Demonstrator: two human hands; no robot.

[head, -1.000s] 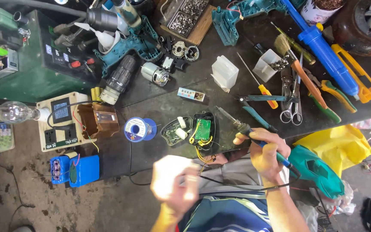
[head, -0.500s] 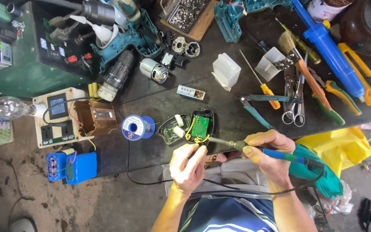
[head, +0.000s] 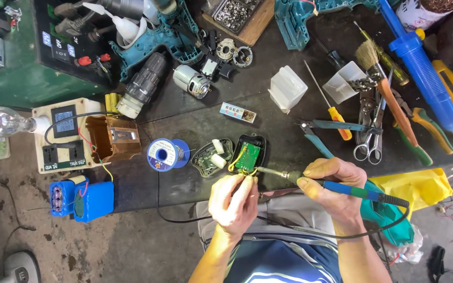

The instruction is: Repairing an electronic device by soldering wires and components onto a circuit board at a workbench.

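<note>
1. Nearest the camera, the left hand (head: pixel 233 202) is raised just over the near edge of the worktop (head: pixel 195 126), fingers bunched together and pointing up at the green circuit board (head: pixel 247 156). Its grip is pinched shut at the fingertips; whether it pinches a wire or a strand of solder is too small to tell.
2. The right hand (head: pixel 331 181) has its grip clenched around the blue handle of the soldering iron (head: pixel 331 184), held like a pen, knuckles up, wrist angled in from the right. The iron's cord trails back over the person's lap.
3. The iron's metal tip points left and meets the board's lower edge, just beside the left fingertips and the yellow wires there.
4. The board sits inside an opened black casing (head: pixel 250 152) near the worktop's front edge, with its other half-shell (head: pixel 212 159) lying just to the left.
5. Judged from this, the casing is already opened and the board exposed; a joint at the board's edge looks to be in hand, and closing the casing is not yet done.
6. Further left lies a blue solder spool (head: pixel 166 154); beyond, pliers (head: pixel 326 128), a screwdriver (head: pixel 331 105) and a small motor (head: pixel 191 82) lie untouched.
</note>
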